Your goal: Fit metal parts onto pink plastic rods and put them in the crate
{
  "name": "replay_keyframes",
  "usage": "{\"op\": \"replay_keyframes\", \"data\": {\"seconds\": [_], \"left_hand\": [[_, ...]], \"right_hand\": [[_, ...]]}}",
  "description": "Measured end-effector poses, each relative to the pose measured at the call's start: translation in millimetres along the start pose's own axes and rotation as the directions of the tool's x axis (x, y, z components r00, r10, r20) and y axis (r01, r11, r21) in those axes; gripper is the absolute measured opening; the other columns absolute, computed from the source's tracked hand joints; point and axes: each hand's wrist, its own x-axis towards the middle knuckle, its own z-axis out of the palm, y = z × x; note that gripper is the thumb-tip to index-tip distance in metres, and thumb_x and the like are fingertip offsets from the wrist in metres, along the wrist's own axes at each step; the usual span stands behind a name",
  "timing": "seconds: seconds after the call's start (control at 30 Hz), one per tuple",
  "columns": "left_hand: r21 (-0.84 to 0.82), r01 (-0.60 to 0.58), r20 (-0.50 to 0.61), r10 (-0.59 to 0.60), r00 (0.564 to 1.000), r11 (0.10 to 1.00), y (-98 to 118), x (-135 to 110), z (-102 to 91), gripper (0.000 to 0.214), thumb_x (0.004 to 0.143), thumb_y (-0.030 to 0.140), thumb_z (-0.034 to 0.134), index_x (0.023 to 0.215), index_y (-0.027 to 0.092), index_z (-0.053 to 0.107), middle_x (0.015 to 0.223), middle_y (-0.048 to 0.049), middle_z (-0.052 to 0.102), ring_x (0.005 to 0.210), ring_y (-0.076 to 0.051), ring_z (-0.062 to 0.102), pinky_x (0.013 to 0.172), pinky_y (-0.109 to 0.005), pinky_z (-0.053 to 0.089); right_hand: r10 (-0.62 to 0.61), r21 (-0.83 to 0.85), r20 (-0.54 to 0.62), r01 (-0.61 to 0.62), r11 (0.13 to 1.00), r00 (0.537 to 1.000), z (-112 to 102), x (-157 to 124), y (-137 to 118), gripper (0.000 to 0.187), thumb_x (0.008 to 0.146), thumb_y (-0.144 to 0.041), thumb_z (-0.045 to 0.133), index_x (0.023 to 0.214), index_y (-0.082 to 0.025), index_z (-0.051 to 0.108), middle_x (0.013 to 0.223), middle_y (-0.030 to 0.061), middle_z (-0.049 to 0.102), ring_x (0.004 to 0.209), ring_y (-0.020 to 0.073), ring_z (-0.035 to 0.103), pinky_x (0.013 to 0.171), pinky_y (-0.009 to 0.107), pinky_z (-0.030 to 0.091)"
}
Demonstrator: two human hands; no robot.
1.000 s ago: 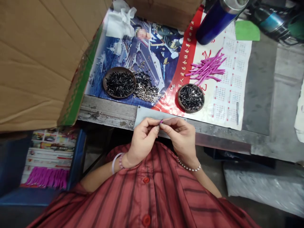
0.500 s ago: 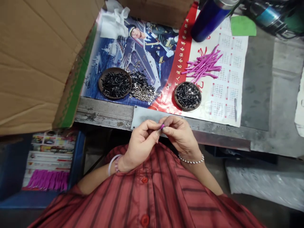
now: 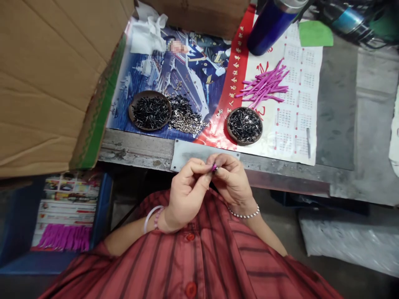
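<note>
Your left hand (image 3: pixel 188 193): thumb and forefinger together, clamped on a small purple piece (image 3: pixel 214 167). Your right hand (image 3: pixel 232 180): thumb and forefinger clamped on the same piece from the other side, fingertips of both hands nearly meeting. A shiny spot shows at the piece's right end, too small to name; the rest is hidden by your fingers. You hold it up at the desk's front edge, in view against the near side of a gray plate (image 3: pixel 187 154) there. White bangle (image 3: pixel 149 216) on your left wrist, beaded bracelet (image 3: pixel 245 215) on your right.

Desk (image 3: pixel 134 150), beyond your hands: a poster (image 3: pixel 288 143) spread back from near the front edge. On it, toward the desk's front left corner, a brown bowl (image 3: pixel 132 102) full of thin dark pins; touching its right side, a loose heap of metal bits (image 3: pixel 188 123), dark and silvery mixed. Farther right, near the front edge, a smaller bowl (image 3: pixel 230 129) of dark and shiny bits. Just behind that bowl, a crisscross pile of purple strips (image 3: pixel 264 86). Toward the back edge, a blue bottle (image 3: pixel 269 27), leaning in your view; right of it, a green sheet (image 3: pixel 316 35). White tissue (image 3: pixel 148 35) at the poster's back left corner. Cardboard box (image 3: pixel 50 83) along the desk's left edge. Below, on your left: a blue bin (image 3: pixel 34 263) with more purple strips inside.
</note>
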Motion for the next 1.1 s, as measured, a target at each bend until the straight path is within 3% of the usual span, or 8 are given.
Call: {"op": "replay_keyframes", "data": {"seconds": [0.13,0.23,0.33,0.63,0.87,1.1], "left_hand": [[0.005,0.035,-0.032,-0.034,0.999,0.999,-1,0,0.6,0.007,0.092,0.027,0.067,0.098,0.022,0.068,0.093,-0.0026,0.062,0.073,-0.012,0.059,0.065,-0.024,0.050],[0.018,0.022,-0.047,-0.021,0.999,1.000,-5,0,0.7,0.006,0.093,0.025,0.066,0.098,0.023,0.068,0.094,-0.0013,0.063,0.080,-0.013,0.061,0.072,-0.023,0.051],[0.024,0.009,-0.041,-0.008,0.999,1.000,-8,-1,1.6,0.005,0.093,0.022,0.065,0.097,0.023,0.067,0.094,-0.0006,0.063,0.086,-0.013,0.061,0.079,-0.023,0.051],[0.023,-0.013,-0.018,0.014,1.000,1.000,-2,-5,5.0,0.006,0.093,0.026,0.066,0.093,0.020,0.066,0.088,-0.0017,0.063,0.082,-0.014,0.061,0.076,-0.023,0.052],[0.036,-0.006,-0.005,0.006,1.000,0.999,0,-8,3.8,0.006,0.094,0.026,0.064,0.093,0.020,0.066,0.089,-0.0018,0.062,0.078,-0.013,0.060,0.071,-0.022,0.051],[0.004,-0.026,-0.012,0.026,1.000,1.000,-4,-8,2.5,0.006,0.095,0.020,0.062,0.097,0.021,0.067,0.091,-0.0015,0.062,0.083,-0.013,0.061,0.077,-0.023,0.051]], "right_hand": [[-0.135,-0.201,-0.063,0.120,0.972,0.989,2,-7,-1,0.024,0.073,-0.037,0.085,0.071,-0.022,0.066,0.084,0.0014,0.069,0.078,0.0174,0.065,0.071,0.030,0.058],[-0.289,-0.375,-0.118,0.227,0.899,0.950,10,-16,-2,0.011,0.082,-0.025,0.077,0.075,-0.022,0.068,0.084,0.0016,0.070,0.079,0.0168,0.065,0.072,0.028,0.056],[-0.393,-0.475,-0.144,0.285,0.833,0.908,15,-23,-2,0.011,0.085,-0.020,0.073,0.076,-0.022,0.067,0.084,0.0018,0.069,0.079,0.0165,0.065,0.072,0.028,0.054],[-0.541,-0.658,-0.030,0.391,0.643,0.840,12,-24,9,0.023,0.098,-0.032,0.057,0.077,-0.023,0.058,0.080,0.0015,0.062,0.073,0.0171,0.058,0.068,0.031,0.048],[-0.525,-0.649,0.010,0.405,0.644,0.851,14,-23,17,0.035,0.103,-0.040,0.049,0.073,-0.023,0.057,0.072,0.0005,0.056,0.066,0.0161,0.051,0.063,0.031,0.043],[-0.343,-0.576,0.067,0.317,0.754,0.937,9,-23,7,0.040,0.104,-0.047,0.043,0.076,-0.021,0.057,0.074,0.0003,0.052,0.067,0.0157,0.050,0.061,0.030,0.043]]}}
